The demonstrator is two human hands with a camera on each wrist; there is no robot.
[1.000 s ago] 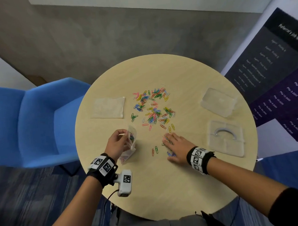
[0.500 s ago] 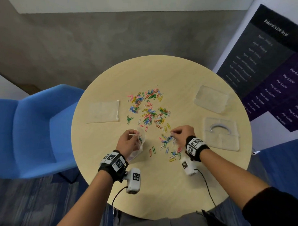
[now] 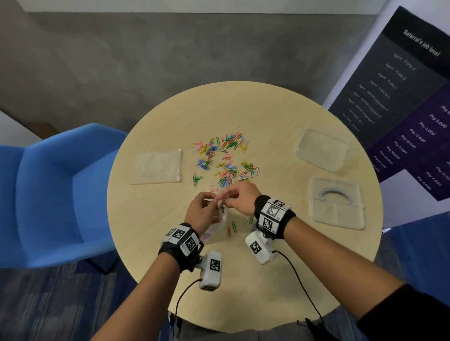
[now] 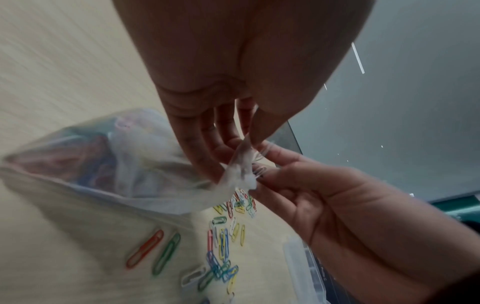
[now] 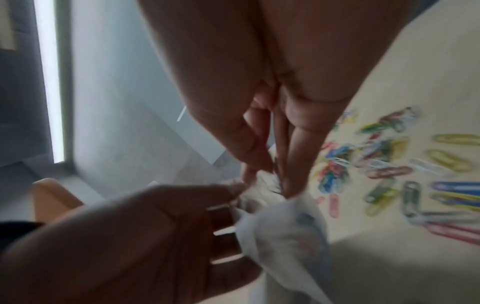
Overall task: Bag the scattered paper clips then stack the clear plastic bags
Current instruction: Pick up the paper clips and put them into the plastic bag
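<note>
Head view: the clear bag (image 3: 215,223), already holding coloured clips, hangs above the table's (image 3: 248,284) near half, its mouth pinched by the left hand (image 3: 202,212). The right hand (image 3: 239,198) meets it there, fingertips pinching a few paper clips (image 4: 259,170) at the opening. Loose clips (image 3: 226,160) lie scattered beyond; a flat bag (image 3: 156,167) lies left of them.
</note>
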